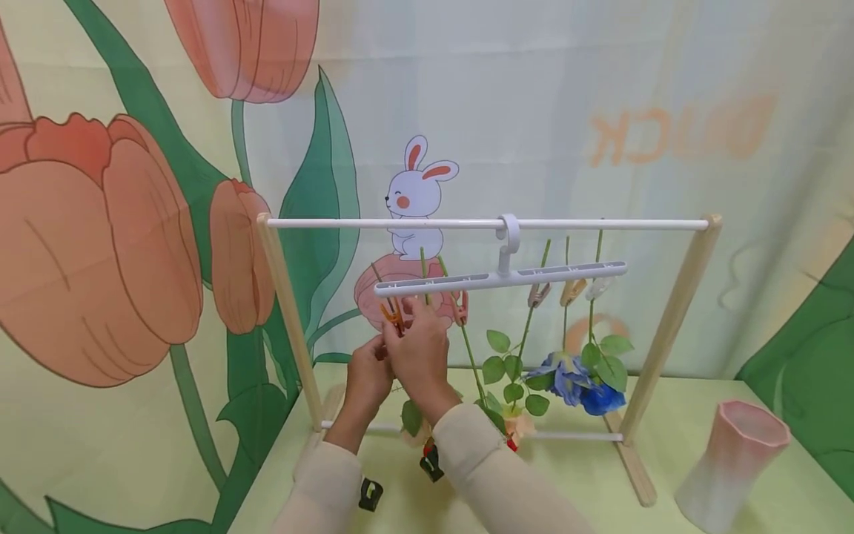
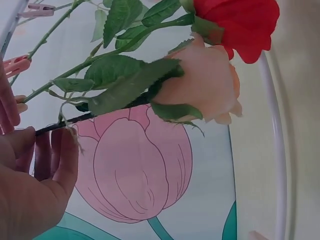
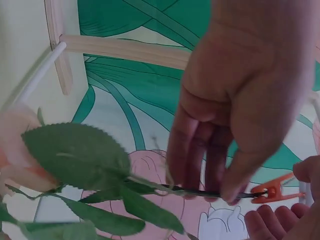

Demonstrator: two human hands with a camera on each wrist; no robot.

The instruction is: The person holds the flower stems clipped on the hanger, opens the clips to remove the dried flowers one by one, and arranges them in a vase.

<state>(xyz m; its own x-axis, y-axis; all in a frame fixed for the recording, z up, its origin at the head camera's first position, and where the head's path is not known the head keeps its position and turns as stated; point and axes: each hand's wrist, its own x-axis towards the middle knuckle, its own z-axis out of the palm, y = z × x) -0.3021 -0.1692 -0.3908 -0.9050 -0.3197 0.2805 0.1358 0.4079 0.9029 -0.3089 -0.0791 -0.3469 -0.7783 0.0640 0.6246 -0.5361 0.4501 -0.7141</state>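
Observation:
My left hand [image 1: 370, 374] pinches the dark stem [image 2: 75, 120] of a peach rose [image 2: 200, 82], which hangs head down. Just above it, my right hand [image 1: 420, 348] is at an orange clothespin [image 3: 272, 190], thumb at one handle and fingers curled below the other. The stem's end reaches the clothespin's jaws. This clothespin hangs at the left end of a white hanger [image 1: 507, 279]. A red rose [image 2: 237, 25] hangs beside the peach one. Further along, a pink clothespin [image 1: 460, 305] holds a green stem. Blue flowers [image 1: 563, 378] hang from clothespins at the right.
The hanger hooks over the white bar [image 1: 414, 223] of a wooden-sided rack [image 1: 670, 326]. Small black objects [image 1: 370, 495] lie on the light green table [image 1: 554, 482] in front. A pink-and-white vase [image 1: 730, 467] stands at the right. Behind hangs a printed curtain [image 1: 534, 111].

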